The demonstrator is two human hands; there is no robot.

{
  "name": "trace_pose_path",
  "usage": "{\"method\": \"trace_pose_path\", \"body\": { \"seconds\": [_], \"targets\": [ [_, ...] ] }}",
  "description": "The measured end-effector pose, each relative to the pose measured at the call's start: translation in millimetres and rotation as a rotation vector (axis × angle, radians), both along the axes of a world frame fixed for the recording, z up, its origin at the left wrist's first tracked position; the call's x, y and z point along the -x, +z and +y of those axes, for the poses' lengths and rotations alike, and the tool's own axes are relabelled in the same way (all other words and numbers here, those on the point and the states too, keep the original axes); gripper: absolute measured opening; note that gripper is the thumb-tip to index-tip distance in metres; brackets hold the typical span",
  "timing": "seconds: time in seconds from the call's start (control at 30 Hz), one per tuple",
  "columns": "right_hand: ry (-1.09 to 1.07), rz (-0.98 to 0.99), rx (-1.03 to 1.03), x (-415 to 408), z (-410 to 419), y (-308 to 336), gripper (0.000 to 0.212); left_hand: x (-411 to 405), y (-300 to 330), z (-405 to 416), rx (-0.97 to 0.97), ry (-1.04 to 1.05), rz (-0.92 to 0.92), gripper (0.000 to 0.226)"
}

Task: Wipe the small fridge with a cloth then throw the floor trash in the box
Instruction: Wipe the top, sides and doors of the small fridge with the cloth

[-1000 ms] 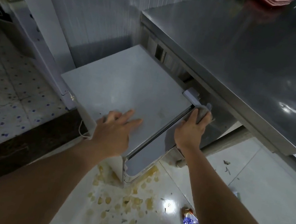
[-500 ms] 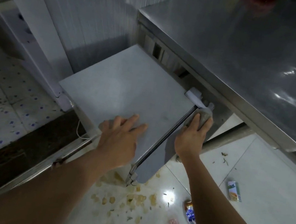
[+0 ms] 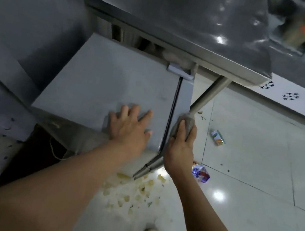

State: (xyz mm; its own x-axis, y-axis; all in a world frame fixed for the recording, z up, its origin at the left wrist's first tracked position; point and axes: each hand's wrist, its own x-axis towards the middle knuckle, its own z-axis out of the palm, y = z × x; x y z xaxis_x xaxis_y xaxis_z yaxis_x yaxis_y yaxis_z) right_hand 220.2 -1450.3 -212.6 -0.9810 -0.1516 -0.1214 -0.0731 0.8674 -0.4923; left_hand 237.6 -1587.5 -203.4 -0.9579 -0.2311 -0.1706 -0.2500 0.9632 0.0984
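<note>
The left hand (image 3: 129, 125) lies flat, fingers spread, on top of the small grey metal fridge (image 3: 104, 87) under the steel table (image 3: 192, 21). The right hand (image 3: 179, 147) holds a bunched grey cloth (image 3: 185, 123) against the fridge's door. Crumpled blue wrapper (image 3: 201, 173) lies on the white floor.

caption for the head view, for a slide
Left hand flat on the small fridge while the right hand wipes its door edge with a cloth.
</note>
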Motion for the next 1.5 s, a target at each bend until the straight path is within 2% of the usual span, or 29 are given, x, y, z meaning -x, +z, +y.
{"method": "trace_pose_path", "body": {
  "seconds": [0.17, 0.33, 0.43, 0.5, 0.63, 0.7, 0.83, 0.93, 1.07, 1.13, 1.2, 1.3, 1.37, 1.43, 1.5],
  "targets": [
    [-0.070, 0.047, -0.072, -39.7, -3.9, -6.8, 0.060, 0.6, -8.6, -3.8, 0.017, -0.038, 0.025, 0.056],
    [-0.004, 0.182, -0.141, -62.2, -3.1, -20.8, 0.067, -1.8, -13.6, -7.7, -0.010, -0.065, 0.042, 0.054],
    [0.012, 0.173, -0.214, -59.8, -0.4, -19.9, 0.067, -9.9, -11.5, -20.0, -0.114, -0.127, 0.072, 0.049],
    [0.053, 0.161, -0.233, -55.7, 3.6, -16.2, 0.063, -21.0, -8.1, -38.0, -0.177, -0.151, 0.159, 0.043],
    [0.121, 0.160, -0.228, -44.3, 1.4, -12.5, 0.060, -46.7, -2.4, -97.4, -0.097, 0.017, 0.293, 0.034],
    [0.103, 0.208, -0.226, -43.1, -7.8, -15.1, 0.058, -60.9, -5.1, -127.9, -0.076, 0.068, 0.294, 0.039],
    [0.053, 0.293, -0.193, -47.7, -21.0, -22.4, 0.058, -77.0, -19.3, -156.4, -0.089, 0.001, 0.306, 0.050],
    [-0.037, 0.336, -0.130, -59.7, -47.0, -28.0, 0.061, -75.3, -25.4, -166.3, -0.139, -0.042, 0.347, 0.046],
    [-0.074, 0.433, -0.089, -87.7, -128.0, -27.6, 0.055, -73.6, -29.1, -183.8, -0.172, -0.141, 0.337, 0.046],
    [-0.086, 0.414, -0.040, -95.1, -171.3, -27.2, 0.058, -72.1, -23.7, -195.2, -0.274, -0.172, 0.298, 0.047],
    [-0.034, 0.386, -0.029, -97.6, -194.4, -25.8, 0.057, -76.9, -18.2, -209.8, -0.344, -0.183, 0.284, 0.045],
    [0.162, 0.417, -0.166, -93.5, -166.8, -27.5, 0.066, -96.9, -15.7, -227.8, -0.361, -0.224, 0.321, 0.046],
    [0.076, 0.370, -0.251, -89.6, -122.7, -27.7, 0.072, -108.6, -16.2, -231.4, -0.358, -0.257, 0.321, 0.052],
    [-0.178, 0.321, -0.236, -85.9, -90.5, -24.7, 0.072, -112.7, -18.7, -231.4, -0.326, -0.267, 0.326, 0.055],
    [-0.320, 0.312, -0.196, -82.9, -94.6, -22.4, 0.073, -111.2, -20.5, -233.0, -0.316, -0.269, 0.325, 0.056]
  ]
}}
